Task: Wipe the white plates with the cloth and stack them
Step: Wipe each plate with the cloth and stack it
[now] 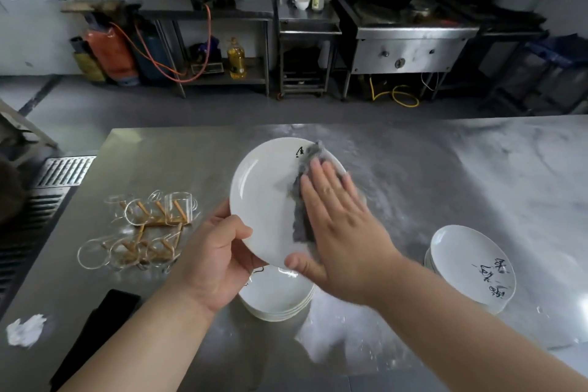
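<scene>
While left hand (213,259) grips plate (264,200), right hand (340,226) presses cloth (302,219) flat.

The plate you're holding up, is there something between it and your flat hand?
Yes. The grey cloth lies between the right hand and the plate, pressed flat on the plate's right half by straight fingers. The left hand grips the plate's lower left rim.

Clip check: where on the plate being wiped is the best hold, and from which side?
Its near-left rim, from the left, as the left hand grips it, thumb on top. The plate is raised and tilted, and the right hand presses the cloth over its right half.
</scene>
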`<state>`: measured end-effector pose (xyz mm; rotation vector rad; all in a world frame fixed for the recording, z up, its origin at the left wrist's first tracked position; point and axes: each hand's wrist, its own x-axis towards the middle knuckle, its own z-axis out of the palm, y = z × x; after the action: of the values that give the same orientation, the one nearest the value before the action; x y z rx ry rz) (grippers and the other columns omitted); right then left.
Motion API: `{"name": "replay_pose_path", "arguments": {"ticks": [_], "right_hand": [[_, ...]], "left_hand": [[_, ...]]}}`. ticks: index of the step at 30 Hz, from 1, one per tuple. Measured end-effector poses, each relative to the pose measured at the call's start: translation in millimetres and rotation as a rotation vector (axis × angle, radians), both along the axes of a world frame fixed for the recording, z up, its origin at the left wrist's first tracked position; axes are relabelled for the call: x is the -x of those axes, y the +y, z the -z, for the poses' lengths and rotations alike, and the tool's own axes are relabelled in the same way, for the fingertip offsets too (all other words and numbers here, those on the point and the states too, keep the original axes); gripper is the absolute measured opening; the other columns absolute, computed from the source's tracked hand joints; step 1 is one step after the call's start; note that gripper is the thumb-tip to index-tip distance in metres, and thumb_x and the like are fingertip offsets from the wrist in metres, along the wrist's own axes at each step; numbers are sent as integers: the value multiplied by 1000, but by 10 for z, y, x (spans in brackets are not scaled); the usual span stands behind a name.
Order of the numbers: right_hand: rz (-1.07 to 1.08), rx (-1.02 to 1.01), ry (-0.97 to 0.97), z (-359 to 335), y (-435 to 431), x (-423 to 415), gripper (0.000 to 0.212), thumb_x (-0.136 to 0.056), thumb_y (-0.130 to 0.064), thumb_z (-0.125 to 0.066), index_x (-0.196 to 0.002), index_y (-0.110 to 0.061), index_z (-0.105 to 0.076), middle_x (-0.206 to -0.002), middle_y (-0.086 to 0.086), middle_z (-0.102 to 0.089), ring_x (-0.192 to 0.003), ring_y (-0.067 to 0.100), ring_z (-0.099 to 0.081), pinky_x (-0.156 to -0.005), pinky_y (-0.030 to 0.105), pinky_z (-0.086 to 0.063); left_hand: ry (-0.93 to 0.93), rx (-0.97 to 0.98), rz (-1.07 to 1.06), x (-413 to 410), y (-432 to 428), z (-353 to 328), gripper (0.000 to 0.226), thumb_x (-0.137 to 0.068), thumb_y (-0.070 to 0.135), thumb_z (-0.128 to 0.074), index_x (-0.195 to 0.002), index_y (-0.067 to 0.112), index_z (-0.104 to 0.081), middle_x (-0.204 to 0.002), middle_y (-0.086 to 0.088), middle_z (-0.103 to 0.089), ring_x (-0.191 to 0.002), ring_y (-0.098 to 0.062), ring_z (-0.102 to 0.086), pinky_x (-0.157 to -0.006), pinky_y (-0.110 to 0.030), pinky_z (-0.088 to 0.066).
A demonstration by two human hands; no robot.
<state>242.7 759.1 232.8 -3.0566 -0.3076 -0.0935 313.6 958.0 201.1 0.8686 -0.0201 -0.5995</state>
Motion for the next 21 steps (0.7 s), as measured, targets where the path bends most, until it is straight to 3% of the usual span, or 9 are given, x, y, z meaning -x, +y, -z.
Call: {"name": "replay_pose_path", "arguments": {"ticks": [5,9,12,14,17,18,21], "right_hand": [[-147,-54,68,341,241,436,119,-85,-90,-11,-164,-1,-11,-172,18,4,-160,30,9,-129,54,-11],[53,-2,72,83,-49,100,117,-83,-89,-10,-165,-6,2,-170,13,19,-157,26,25,-129,48,5],[60,16,96,50,-9,101,119,-80,-90,-7,-164,-6,9,-169,15,25,-155,27,30,-127,47,9],[-19,-30,122,173,177,328,121,-82,-90,-14,-164,-3,0,-170,18,18,-157,29,22,-129,48,4],[-58,-40,118,350,205,563,116,-87,-86,-5,-161,-1,-26,-171,18,-13,-160,30,-6,-129,50,-14],[-33,-53,125,355,125,543,115,-86,-86,-2,-162,-3,-24,-172,15,-10,-161,27,-4,-129,51,-13],[31,-103,140,312,-216,322,110,-84,-87,3,-165,-13,8,-170,5,25,-155,16,29,-129,46,4]], "left_hand": [[73,28,-37,-9,-6,57,59,-71,-4,-44,-111,16,-83,-119,-21,-77,-100,-36,-78,-72,-50,-65],[54,9,-26,33,13,89,63,-65,2,-56,-123,15,-77,-124,-20,-75,-106,-38,-76,-74,-54,-64],[46,17,-56,5,-42,41,61,-69,1,-50,-124,11,-75,-123,-21,-75,-105,-39,-76,-79,-57,-64],[77,10,-85,-7,-110,24,59,-70,-2,-46,-117,12,-78,-119,-22,-76,-100,-38,-78,-78,-56,-64],[116,-24,-81,44,-209,87,58,-72,-5,-43,-118,10,-75,-115,-25,-76,-92,-39,-78,-65,-52,-65],[116,-59,-72,71,-234,106,55,-76,-8,-40,-113,11,-77,-113,-25,-77,-89,-38,-78,-62,-50,-64],[64,-178,3,108,-282,110,54,-85,-9,-38,-103,16,-82,-111,-24,-76,-88,-36,-76,-63,-49,-63]]}}
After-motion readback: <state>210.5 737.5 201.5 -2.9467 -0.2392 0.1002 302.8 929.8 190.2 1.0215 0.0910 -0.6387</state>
